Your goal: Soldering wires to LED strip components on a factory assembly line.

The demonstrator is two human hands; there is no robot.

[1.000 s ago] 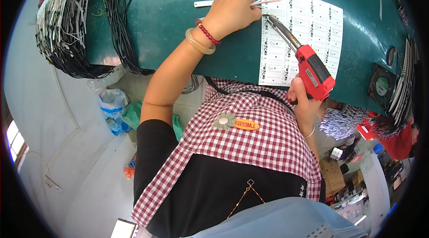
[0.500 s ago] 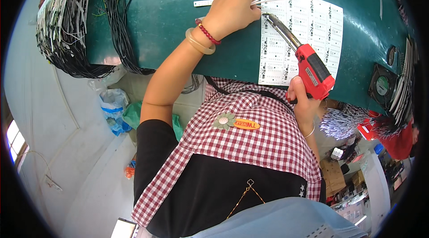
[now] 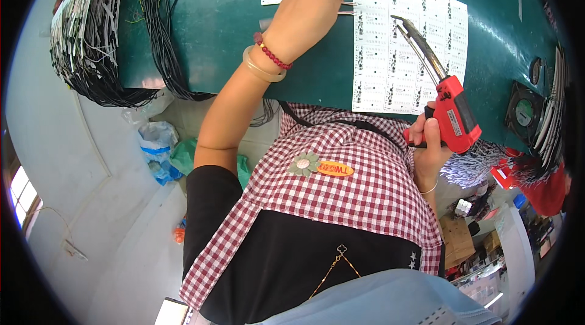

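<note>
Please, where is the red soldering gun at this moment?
In the head view, the red soldering gun is right of centre, gripped in the right hand, its barrel slanting up-left over the white sheet of circuit boards.

Bright in here; pale glare on the surface (image 3: 317, 72), window (image 3: 22, 194) glowing far left. Fisheye bends edges, corners black, rim soft; centre mostly sharp.
</note>
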